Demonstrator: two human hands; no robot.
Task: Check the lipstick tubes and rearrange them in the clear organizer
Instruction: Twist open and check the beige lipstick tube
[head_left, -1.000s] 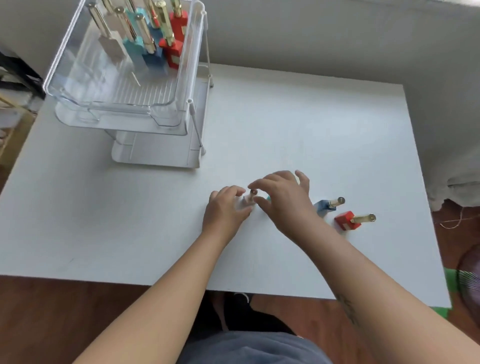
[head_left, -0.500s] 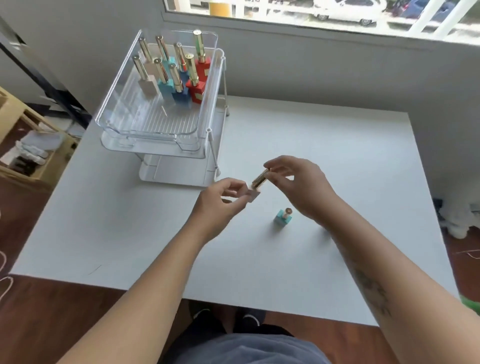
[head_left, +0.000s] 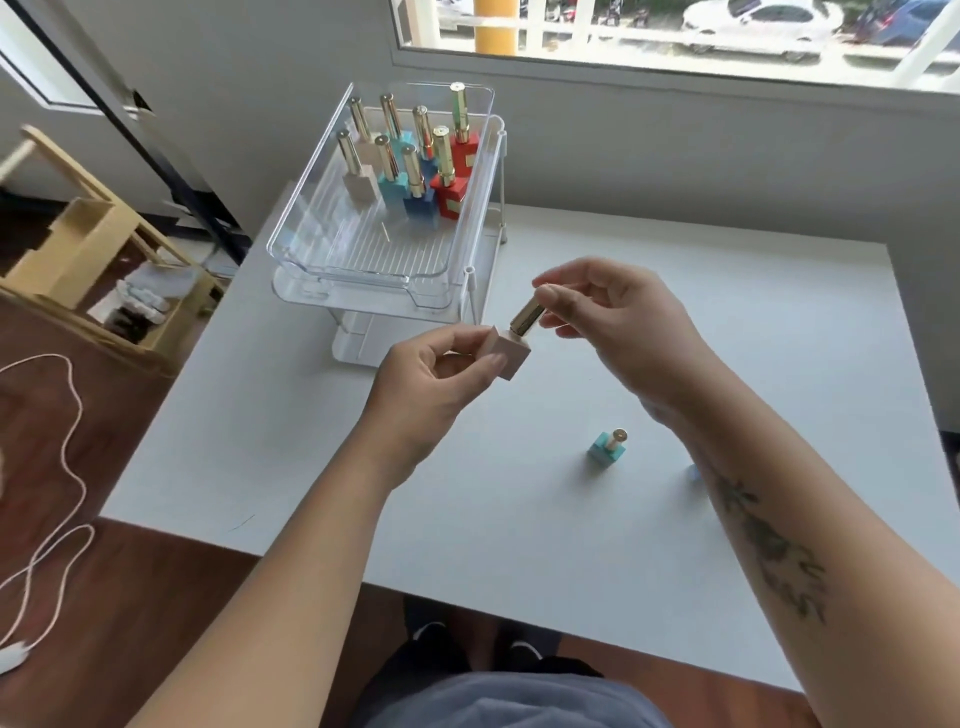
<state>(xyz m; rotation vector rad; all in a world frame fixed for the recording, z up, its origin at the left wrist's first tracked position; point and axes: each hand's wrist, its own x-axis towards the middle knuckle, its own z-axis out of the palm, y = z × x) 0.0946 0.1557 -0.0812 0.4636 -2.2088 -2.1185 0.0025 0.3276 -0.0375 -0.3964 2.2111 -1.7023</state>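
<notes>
Above the white table (head_left: 291, 415) I hold a beige lipstick tube (head_left: 511, 348) with a gold cap between both hands. My left hand (head_left: 431, 384) pinches its square beige base. My right hand (head_left: 618, 322) grips the gold cap end with the fingertips. A teal lipstick tube (head_left: 607, 449) stands upright on the table below my right wrist. The clear organizer (head_left: 322, 260) stands at the table's back left; several beige, teal, blue and red gold-capped tubes stand at the back of its upper tray.
A wooden rack (head_left: 88, 249) with small items stands on the floor left of the table. A white cable (head_left: 62, 431) loops over the wooden floor. A wall and a window sill run behind the table. A blue patch shows beside my right forearm.
Both hands lifted the beige tube off the table and raised it higher. My view tilted up and back, so the blue and red tubes on the right are out of sight.
</notes>
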